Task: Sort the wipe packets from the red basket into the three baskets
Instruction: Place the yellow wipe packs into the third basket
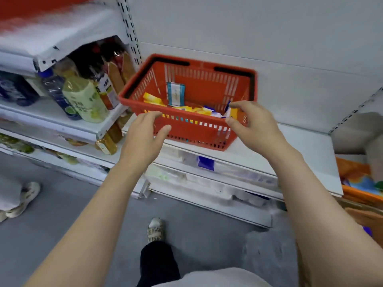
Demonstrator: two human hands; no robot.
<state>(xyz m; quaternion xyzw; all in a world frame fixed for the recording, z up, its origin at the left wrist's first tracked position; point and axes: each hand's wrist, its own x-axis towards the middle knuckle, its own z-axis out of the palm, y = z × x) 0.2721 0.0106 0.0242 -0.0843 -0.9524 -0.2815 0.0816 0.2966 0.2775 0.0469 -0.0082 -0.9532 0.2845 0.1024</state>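
Both hands, left hand (145, 131) and right hand (251, 123), hover with fingers loosely spread and holding nothing at the near rim of the red basket (186, 123), the wipe packets (199, 110) just beyond.

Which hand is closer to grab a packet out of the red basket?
The right hand. Its fingers curl over the red basket's near rim right beside the blue and white packets. The left hand is outside the front wall.
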